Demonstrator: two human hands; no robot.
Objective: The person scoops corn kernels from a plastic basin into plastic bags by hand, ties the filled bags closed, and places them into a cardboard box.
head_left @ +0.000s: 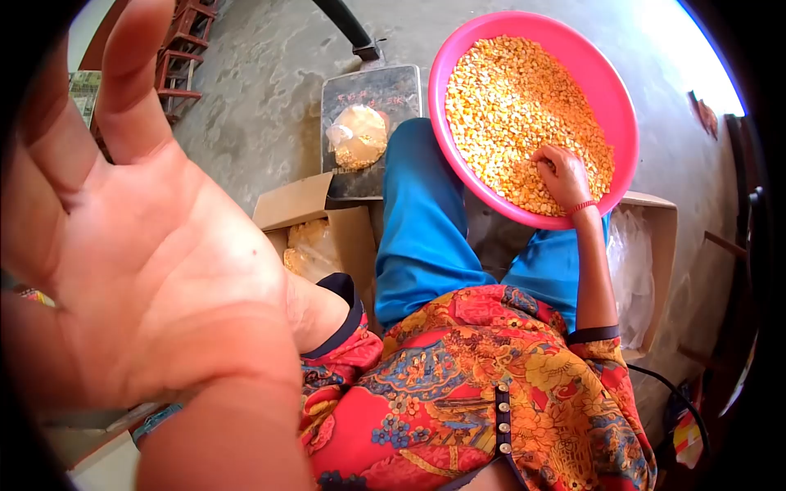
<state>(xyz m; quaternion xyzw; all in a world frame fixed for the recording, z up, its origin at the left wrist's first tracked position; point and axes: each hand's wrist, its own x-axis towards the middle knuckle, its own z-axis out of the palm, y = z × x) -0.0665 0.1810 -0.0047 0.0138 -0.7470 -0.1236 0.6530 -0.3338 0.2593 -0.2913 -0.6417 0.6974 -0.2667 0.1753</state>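
Note:
My left hand (155, 245) is raised close to the camera at the left, palm facing me, its fingers spread and nothing in it. Across the lap, a pink basin (616, 106) filled with yellow corn kernels (524, 114) rests near my knees. Inside it, my right hand (565, 173), with a red string bracelet on the wrist, lies on the kernels near the front rim. Its fingers are curled in; whatever they enclose is hidden. On a platform scale (401, 90) beyond the left knee sits a clear plastic bag of corn (359, 135).
An open cardboard box (295, 200) with bagged corn (311, 245) stands left of my legs. Another box (661, 254), holding clear plastic bags (632, 262), is at the right. Reddish wooden furniture (182, 57) stands at the far left on the concrete floor (270, 82). A black cable (679, 393) runs at lower right.

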